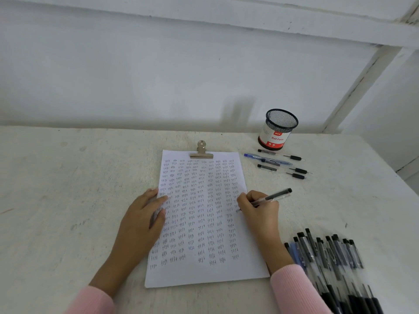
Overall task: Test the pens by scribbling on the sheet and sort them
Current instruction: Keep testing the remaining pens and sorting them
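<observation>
A white-painted wall point(158, 75) fills the upper view, plain and slightly scuffed. A white ledge point(249, 21) runs across it near the top, and a white post point(362, 87) slants down from it at the right to the table's far edge. The table point(68, 177) is off-white, rough and stained. Light is soft and even, with a faint shadow point(240, 114) on the wall.

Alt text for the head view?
A right hand holds a pen to a clipped sheet full of scribbles; the left hand rests on its left edge. Right of it: a mesh cup, a few loose pens, and a larger pen pile.
</observation>
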